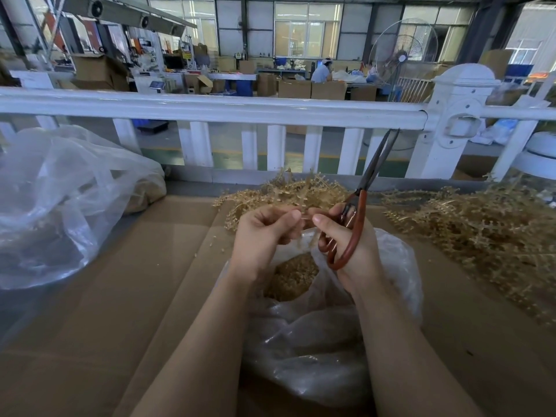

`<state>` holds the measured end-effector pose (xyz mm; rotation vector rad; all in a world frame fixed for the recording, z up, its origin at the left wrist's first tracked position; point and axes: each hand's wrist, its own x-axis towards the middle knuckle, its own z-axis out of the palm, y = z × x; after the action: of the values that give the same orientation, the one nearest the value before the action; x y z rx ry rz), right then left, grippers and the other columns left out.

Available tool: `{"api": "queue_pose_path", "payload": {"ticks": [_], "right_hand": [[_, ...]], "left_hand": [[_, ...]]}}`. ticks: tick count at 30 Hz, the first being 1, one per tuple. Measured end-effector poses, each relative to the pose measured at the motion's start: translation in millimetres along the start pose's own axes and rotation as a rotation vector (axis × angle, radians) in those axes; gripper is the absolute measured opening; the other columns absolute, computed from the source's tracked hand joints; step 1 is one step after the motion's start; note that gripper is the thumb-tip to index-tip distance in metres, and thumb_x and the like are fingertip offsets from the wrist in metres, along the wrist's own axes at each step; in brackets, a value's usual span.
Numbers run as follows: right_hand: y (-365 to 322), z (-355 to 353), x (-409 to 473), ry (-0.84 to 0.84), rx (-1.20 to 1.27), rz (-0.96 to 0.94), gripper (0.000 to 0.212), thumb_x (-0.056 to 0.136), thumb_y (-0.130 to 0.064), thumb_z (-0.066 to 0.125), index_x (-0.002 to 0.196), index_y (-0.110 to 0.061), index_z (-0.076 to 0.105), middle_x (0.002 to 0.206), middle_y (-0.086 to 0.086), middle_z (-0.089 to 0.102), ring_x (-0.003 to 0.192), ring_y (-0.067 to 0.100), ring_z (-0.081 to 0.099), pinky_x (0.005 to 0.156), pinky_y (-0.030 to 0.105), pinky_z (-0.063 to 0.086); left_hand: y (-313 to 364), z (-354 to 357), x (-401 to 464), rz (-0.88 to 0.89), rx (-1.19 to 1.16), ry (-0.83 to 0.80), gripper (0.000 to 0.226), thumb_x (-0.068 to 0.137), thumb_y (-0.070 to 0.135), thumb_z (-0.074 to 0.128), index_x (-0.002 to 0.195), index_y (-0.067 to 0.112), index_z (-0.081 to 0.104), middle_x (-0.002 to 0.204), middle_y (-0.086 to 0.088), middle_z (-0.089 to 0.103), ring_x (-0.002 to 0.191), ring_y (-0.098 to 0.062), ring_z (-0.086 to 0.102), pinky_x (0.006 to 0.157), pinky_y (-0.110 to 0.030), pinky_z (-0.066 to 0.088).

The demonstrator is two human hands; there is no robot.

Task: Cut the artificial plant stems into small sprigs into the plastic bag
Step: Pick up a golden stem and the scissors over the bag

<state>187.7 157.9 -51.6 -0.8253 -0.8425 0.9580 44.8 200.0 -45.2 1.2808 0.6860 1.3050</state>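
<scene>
Pinching a stem (302,216) between left hand (264,233) and right hand (346,236), scissors (358,212) hooked in right, blades upward

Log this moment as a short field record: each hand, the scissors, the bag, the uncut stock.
left hand: pinches a thin sprig over the bag
right hand: holds the scissors by the handles, also pinches the sprig
scissors: red handles, blades pointing up, nearly closed, not cutting
plastic bag: open below the hands, cut sprigs inside
uncut stems: piled on the cardboard, right and behind
</scene>
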Motion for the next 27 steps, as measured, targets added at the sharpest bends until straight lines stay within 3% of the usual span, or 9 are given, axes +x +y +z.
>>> {"api": "queue_pose_path", "payload": {"ticks": [2,4,8,12,16,22,27], "right_hand": [[-0.7,0.1,-0.1,0.003,0.026,0.01,0.027,0.084,0.007,0.072,0.091,-0.013,0.056,0.084,0.01,0.065,0.067,0.014,0.065,0.055,0.023,0.051],[-1.7,0.4,-0.5,0.009,0.039,0.019,0.027,0.083,0.007,0.072,0.093,-0.013,0.056,0.088,0.011,0.067,0.074,0.016,0.068,0.057,0.024,0.053],[-3.2,1.9,-1.0,0.009,-0.033,0.0,0.028,0.084,0.003,0.075,0.095,-0.011,0.053,0.083,0.007,0.059,0.064,0.016,0.058,0.055,0.025,0.05],[-5.3,1.3,-0.3,0.005,-0.033,-0.003,0.028,0.082,0.001,0.077,0.09,-0.014,0.055,0.074,0.004,0.058,0.057,0.015,0.055,0.049,0.022,0.046],[-6.0,2.6,-0.1,-0.037,-0.001,-0.004,0.028,0.082,0.004,0.075,0.089,-0.014,0.055,0.072,0.003,0.055,0.056,0.015,0.053,0.048,0.022,0.045],[-9.2,5.1,-1.8,-0.071,0.049,-0.001,0.03,0.078,0.003,0.078,0.091,-0.012,0.055,0.07,0.003,0.058,0.056,0.015,0.053,0.05,0.023,0.047],[-10.1,4.7,-1.0,-0.009,0.166,-0.002,0.027,0.08,0.007,0.071,0.082,-0.016,0.057,0.064,-0.001,0.058,0.058,0.012,0.057,0.055,0.021,0.05]], "left_hand": [[2.2,-4.1,1.1,-0.035,-0.164,0.026,0.004,0.08,0.013,0.073,0.083,0.01,0.073,0.074,-0.01,0.074,0.061,-0.013,0.067,0.057,-0.022,0.053],[4.3,-5.2,1.5,-0.071,-0.238,0.033,0.012,0.078,0.018,0.072,0.086,0.008,0.071,0.077,-0.01,0.075,0.063,-0.014,0.07,0.055,-0.022,0.054],[10.1,-3.0,0.6,-0.101,-0.196,-0.013,0.022,0.077,0.02,0.073,0.093,0.007,0.067,0.079,-0.008,0.075,0.064,-0.013,0.069,0.052,-0.022,0.053],[14.8,-5.0,2.1,-0.15,-0.194,-0.069,0.041,0.063,0.011,0.082,0.099,0.009,0.063,0.066,-0.001,0.067,0.053,-0.01,0.059,0.05,-0.02,0.049],[14.2,-6.3,2.9,-0.202,-0.193,-0.086,0.026,0.063,0.005,0.081,0.082,0.012,0.065,0.061,0.003,0.063,0.047,-0.008,0.048,0.049,-0.018,0.045],[13.2,-10.9,3.8,-0.234,-0.229,-0.118,0.022,0.064,0.015,0.081,0.081,0.013,0.067,0.067,0.0,0.066,0.056,-0.01,0.058,0.058,-0.021,0.053],[15.0,-12.7,3.3,-0.202,-0.225,-0.119,0.034,0.064,0.012,0.08,0.097,0.009,0.072,0.078,-0.005,0.073,0.066,-0.014,0.07,0.062,-0.023,0.057]]}}
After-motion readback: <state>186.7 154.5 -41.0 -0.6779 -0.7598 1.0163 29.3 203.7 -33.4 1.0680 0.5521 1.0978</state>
